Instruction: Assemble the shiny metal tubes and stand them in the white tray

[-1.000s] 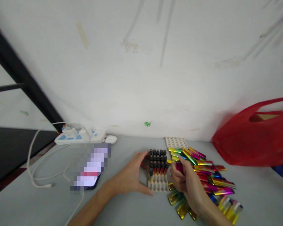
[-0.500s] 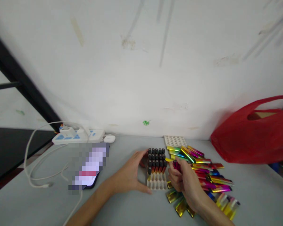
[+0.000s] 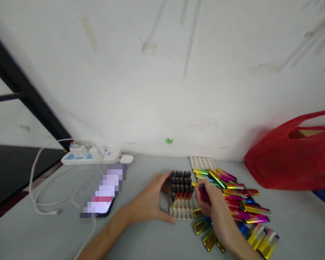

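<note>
A white tray (image 3: 183, 213) with rows of sockets stands before me, its back rows filled with upright black-topped lighters (image 3: 181, 180). The front sockets hold nothing, apart from one lighter at the left. My left hand (image 3: 148, 202) spans the tray's left side, thumb at the front corner and fingers at the back corner. Just right of the tray, my right hand (image 3: 212, 206) is closed around a magenta lighter (image 3: 204, 193), its dark top showing above the fingers. Under and beyond that hand lies a loose pile of shiny multicoloured lighters (image 3: 246, 208).
Behind the pile, a second white socketed tray (image 3: 202, 162) lies near the wall. A red bag (image 3: 292, 159) stands at the right. To the left are a phone (image 3: 104, 191), a power strip (image 3: 92, 156), white cables (image 3: 34, 195) and a small white case (image 3: 126, 159).
My right hand has shifted slightly right with the magenta lighter, and its fingers have turned a little. My left hand stays at the tray. The whole view has shifted slightly.
</note>
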The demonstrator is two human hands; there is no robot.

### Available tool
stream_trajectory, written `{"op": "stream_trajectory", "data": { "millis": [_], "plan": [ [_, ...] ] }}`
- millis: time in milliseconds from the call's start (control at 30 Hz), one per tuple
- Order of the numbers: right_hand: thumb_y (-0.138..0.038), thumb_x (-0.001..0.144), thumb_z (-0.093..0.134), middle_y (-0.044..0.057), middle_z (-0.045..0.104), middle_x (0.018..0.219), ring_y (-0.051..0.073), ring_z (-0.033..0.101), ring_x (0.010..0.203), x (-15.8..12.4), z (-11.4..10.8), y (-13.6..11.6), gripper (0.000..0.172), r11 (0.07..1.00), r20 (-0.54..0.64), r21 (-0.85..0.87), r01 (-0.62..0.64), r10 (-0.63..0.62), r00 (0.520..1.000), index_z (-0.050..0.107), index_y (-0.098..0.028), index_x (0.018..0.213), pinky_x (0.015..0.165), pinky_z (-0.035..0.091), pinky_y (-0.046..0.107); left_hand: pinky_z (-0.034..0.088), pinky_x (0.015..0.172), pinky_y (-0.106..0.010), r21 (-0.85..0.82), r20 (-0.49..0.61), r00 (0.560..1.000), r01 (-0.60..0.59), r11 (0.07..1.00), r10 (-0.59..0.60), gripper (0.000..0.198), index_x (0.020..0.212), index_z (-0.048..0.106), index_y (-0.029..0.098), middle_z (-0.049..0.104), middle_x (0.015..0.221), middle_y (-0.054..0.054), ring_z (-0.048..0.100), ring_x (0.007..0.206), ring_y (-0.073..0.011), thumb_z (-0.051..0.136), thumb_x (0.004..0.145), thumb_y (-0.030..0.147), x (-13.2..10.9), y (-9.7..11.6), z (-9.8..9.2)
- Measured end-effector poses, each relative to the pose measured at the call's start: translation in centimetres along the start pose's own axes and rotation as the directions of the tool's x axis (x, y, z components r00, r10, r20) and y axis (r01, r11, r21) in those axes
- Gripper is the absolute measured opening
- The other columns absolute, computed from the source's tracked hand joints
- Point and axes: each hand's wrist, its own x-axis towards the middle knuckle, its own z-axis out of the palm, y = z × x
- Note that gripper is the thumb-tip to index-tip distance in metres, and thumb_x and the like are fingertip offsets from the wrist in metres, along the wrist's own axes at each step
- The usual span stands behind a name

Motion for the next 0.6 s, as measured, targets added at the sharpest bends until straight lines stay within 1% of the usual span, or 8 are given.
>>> {"op": "stream_trajectory", "data": {
  "millis": [67, 133, 200, 267, 367, 467, 533, 600],
  "plan": [
    [-0.065, 0.114, 0.042, -0.002, 0.05, 0.073, 0.017, 0.045, 0.064, -0.7, 0.1, -0.5, 0.052, 0.99, -0.028, -0.083, 0.112, -0.115, 0.993, 0.06, -0.024, 0.089, 0.058, 0.04, 0.028, 0.052, 0.116, -0.054, -0.001, -0.001, 1.0, 0.004, 1.0, -0.004, 0.136, 0.168, 0.038, 0.023, 0.054, 0.157, -0.019, 0.061, 0.132, -0.0412, 0.109, 0.055, 0.051, 0.0, 0.1, 0.0],
    [-0.053, 0.118, 0.04, 0.001, 0.058, 0.085, 0.019, 0.054, 0.076, -1.1, 0.1, -0.9, 0.04, 0.95, 0.017, -0.181, 0.253, -0.254, 0.967, 0.066, -0.025, 0.106, 0.069, 0.047, 0.029, 0.051, 0.117, -0.055, -0.001, -0.004, 1.0, 0.005, 1.0, -0.005, 0.136, 0.167, 0.039, 0.023, 0.054, 0.157, -0.019, 0.06, 0.134, -0.0427, 0.11, 0.054, 0.051, 0.0, 0.1, 0.0],
    [-0.045, 0.118, 0.043, 0.004, 0.062, 0.102, 0.022, 0.061, 0.096, -1.4, 0.0, -1.1, 0.031, 0.867, 0.079, -0.302, 0.396, -0.391, 0.917, 0.069, -0.029, 0.117, 0.085, 0.051, 0.032, 0.05, 0.118, -0.056, 0.005, -0.008, 1.0, 0.001, 1.0, -0.001, 0.136, 0.167, 0.041, 0.024, 0.054, 0.158, -0.019, 0.058, 0.137, -0.0446, 0.11, 0.053, 0.052, -0.1, 0.1, 0.1],
    [-0.041, 0.116, 0.05, 0.005, 0.061, 0.113, 0.024, 0.061, 0.108, -1.5, -0.2, -0.9, 0.024, 0.768, 0.114, -0.411, 0.491, -0.491, 0.863, 0.071, -0.031, 0.121, 0.093, 0.052, 0.034, 0.047, 0.122, -0.058, 0.016, -0.02, 1.0, -0.002, 1.0, 0.002, 0.137, 0.167, 0.041, 0.024, 0.053, 0.16, -0.019, 0.055, 0.142, -0.0463, 0.11, 0.053, 0.052, -0.1, 0.0, 0.1],
    [-0.033, 0.114, 0.056, 0.004, 0.063, 0.109, 0.024, 0.063, 0.103, -1.4, -0.3, 0.0, 0.02, 0.663, 0.178, -0.507, 0.551, -0.545, 0.819, 0.07, -0.033, 0.129, 0.089, 0.053, 0.033, 0.044, 0.125, -0.059, 0.023, -0.035, 0.999, -0.015, 1.0, 0.016, 0.138, 0.168, 0.041, 0.023, 0.052, 0.162, -0.019, 0.052, 0.145, -0.0474, 0.11, 0.052, 0.053, -0.2, -0.1, 0.2],
    [-0.027, 0.112, 0.06, 0.004, 0.07, 0.11, 0.025, 0.067, 0.104, -1.3, -0.4, 0.7, 0.026, 0.57, 0.227, -0.577, 0.586, -0.577, 0.785, 0.066, -0.032, 0.137, 0.095, 0.053, 0.036, 0.047, 0.122, -0.058, 0.004, -0.021, 0.999, -0.039, 0.999, 0.039, 0.137, 0.168, 0.04, 0.025, 0.054, 0.159, -0.019, 0.055, 0.141, -0.0451, 0.11, 0.053, 0.053, -0.2, -0.2, 0.2],
    [-0.025, 0.111, 0.063, 0.005, 0.073, 0.112, 0.025, 0.07, 0.105, -1.1, -0.3, 0.8, 0.029, 0.522, 0.262, -0.6, 0.606, -0.588, 0.766, 0.065, -0.031, 0.139, 0.098, 0.053, 0.038, 0.048, 0.121, -0.057, -0.005, -0.013, 0.999, -0.038, 0.999, 0.038, 0.136, 0.168, 0.04, 0.025, 0.054, 0.158, -0.019, 0.057, 0.139, -0.0437, 0.11, 0.054, 0.053, -0.2, -0.2, 0.2],
    [-0.023, 0.109, 0.065, 0.004, 0.076, 0.109, 0.025, 0.072, 0.1, -0.9, -0.3, 0.5, 0.029, 0.495, 0.308, -0.597, 0.632, -0.586, 0.75, 0.065, -0.029, 0.137, 0.096, 0.054, 0.038, 0.047, 0.122, -0.058, -0.008, -0.01, 1.0, -0.03, 1.0, 0.03, 0.136, 0.168, 0.04, 0.024, 0.054, 0.158, -0.019, 0.056, 0.139, -0.0438, 0.11, 0.054, 0.052, -0.2, -0.2, 0.1]
  ]
}}
